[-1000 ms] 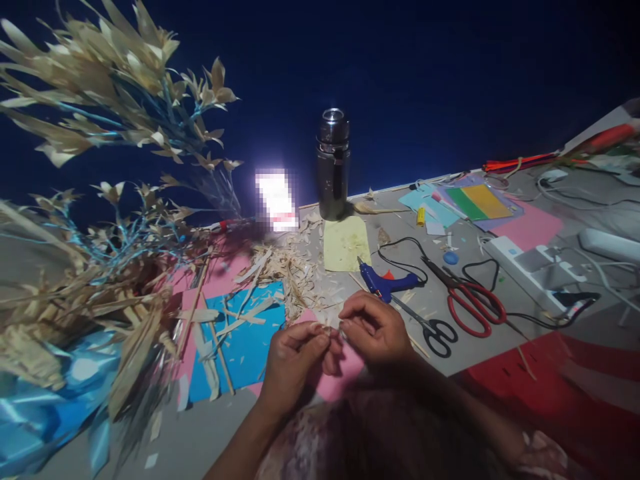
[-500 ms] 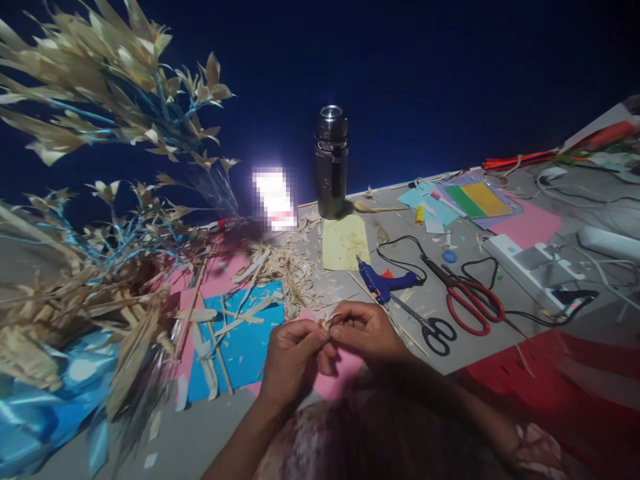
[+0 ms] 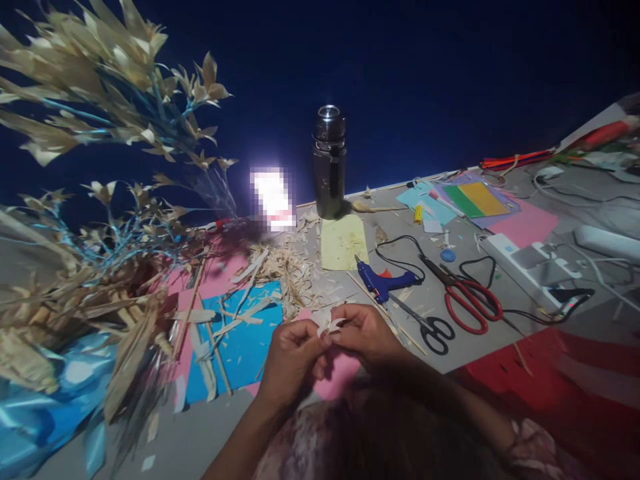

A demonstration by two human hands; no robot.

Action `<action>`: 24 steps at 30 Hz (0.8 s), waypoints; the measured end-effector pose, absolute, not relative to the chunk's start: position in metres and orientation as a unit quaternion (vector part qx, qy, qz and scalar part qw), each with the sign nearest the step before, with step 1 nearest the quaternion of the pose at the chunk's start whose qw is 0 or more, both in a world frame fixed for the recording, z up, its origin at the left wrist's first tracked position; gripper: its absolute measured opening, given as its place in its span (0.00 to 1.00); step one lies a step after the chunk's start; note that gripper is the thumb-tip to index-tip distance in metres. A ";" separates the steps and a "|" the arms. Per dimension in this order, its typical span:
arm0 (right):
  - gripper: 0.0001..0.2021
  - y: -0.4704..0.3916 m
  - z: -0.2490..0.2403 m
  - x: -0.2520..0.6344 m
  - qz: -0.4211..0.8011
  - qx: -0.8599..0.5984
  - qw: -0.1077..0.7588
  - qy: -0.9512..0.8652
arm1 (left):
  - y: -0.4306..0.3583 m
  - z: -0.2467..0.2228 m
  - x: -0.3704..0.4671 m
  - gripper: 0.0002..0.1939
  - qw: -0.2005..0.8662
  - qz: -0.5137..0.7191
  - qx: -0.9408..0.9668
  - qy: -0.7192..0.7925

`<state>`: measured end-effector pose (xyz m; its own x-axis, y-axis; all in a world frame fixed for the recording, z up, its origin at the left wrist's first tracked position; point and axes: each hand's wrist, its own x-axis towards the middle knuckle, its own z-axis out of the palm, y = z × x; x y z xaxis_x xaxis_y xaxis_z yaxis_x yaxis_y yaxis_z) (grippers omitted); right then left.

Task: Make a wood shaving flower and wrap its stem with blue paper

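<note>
A small pale husk flower point(image 3: 331, 325) with pointed petals is pinched between the fingertips of both hands, just above a pink sheet point(image 3: 340, 377). My left hand point(image 3: 293, 357) is closed on its left side and partly hides it. From the right, my right hand point(image 3: 369, 335) grips it with thumb and forefinger. Beyond the right hand lie a blue glue gun point(image 3: 383, 281) and small scissors with black handles point(image 3: 434, 333). To the left is a blue sheet point(image 3: 245, 353) strewn with husk strips.
Husk scraps point(image 3: 295, 273) are heaped beyond the hands, near a yellow paper point(image 3: 345, 243) and a dark flask point(image 3: 329, 173). Large red-handled scissors point(image 3: 473, 300) and a power strip point(image 3: 520, 267) lie to the right. Dried husk flowers on blue stems point(image 3: 165, 100) rise at left.
The flower's petals now show spread above my fingertips, where little of them was visible before. Both hands stay in nearly the same place.
</note>
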<state>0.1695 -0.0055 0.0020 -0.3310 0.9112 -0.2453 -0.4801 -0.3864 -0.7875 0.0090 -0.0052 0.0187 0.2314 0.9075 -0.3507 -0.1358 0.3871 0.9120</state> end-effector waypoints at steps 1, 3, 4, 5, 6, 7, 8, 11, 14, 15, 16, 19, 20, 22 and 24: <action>0.15 -0.006 0.001 0.168 0.755 -0.344 0.466 -0.308 | -0.006 0.019 0.009 0.21 0.687 0.393 0.387 0.474; 0.15 -0.007 -0.002 0.165 0.753 -0.330 0.478 -0.310 | -0.007 0.019 0.010 0.20 0.702 0.404 0.369 0.455; 0.15 -0.007 -0.003 0.163 0.752 -0.323 0.482 -0.313 | -0.008 0.020 0.010 0.19 0.706 0.406 0.366 0.449; 0.16 -0.007 -0.004 0.162 0.750 -0.318 0.486 -0.317 | -0.008 0.020 0.010 0.19 0.707 0.407 0.368 0.446; 0.16 -0.007 -0.005 0.160 0.747 -0.315 0.489 -0.321 | -0.009 0.021 0.010 0.19 0.706 0.408 0.372 0.444; 0.17 -0.008 -0.005 0.159 0.745 -0.313 0.492 -0.324 | -0.009 0.022 0.010 0.19 0.703 0.409 0.377 0.443; 0.17 -0.008 -0.005 0.158 0.741 -0.315 0.495 -0.327 | -0.009 0.022 0.010 0.18 0.700 0.410 0.383 0.442; 0.16 -0.009 -0.002 0.158 0.720 -0.337 0.504 -0.339 | -0.007 0.024 0.009 0.18 0.698 0.411 0.394 0.434; 0.15 -0.010 0.003 0.161 0.724 -0.339 0.489 -0.348 | -0.005 0.023 0.009 0.20 0.731 0.403 0.371 0.407; 0.15 -0.011 0.005 0.162 0.735 -0.331 0.478 -0.350 | -0.005 0.021 0.009 0.20 0.746 0.400 0.357 0.395; 0.16 -0.012 0.007 0.163 0.746 -0.321 0.466 -0.351 | -0.005 0.020 0.009 0.21 0.761 0.398 0.341 0.382; 0.17 -0.013 0.012 0.165 0.761 -0.302 0.444 -0.364 | -0.006 0.018 0.010 0.21 0.794 0.391 0.296 0.360; 0.17 -0.014 0.013 0.165 0.763 -0.299 0.440 -0.367 | -0.006 0.018 0.011 0.22 0.800 0.390 0.283 0.358; 0.18 -0.014 0.012 0.165 0.764 -0.296 0.443 -0.364 | -0.006 0.020 0.012 0.22 0.809 0.392 0.257 0.354; 0.19 -0.013 0.010 0.164 0.756 -0.301 0.457 -0.359 | -0.005 0.023 0.013 0.21 0.812 0.398 0.237 0.355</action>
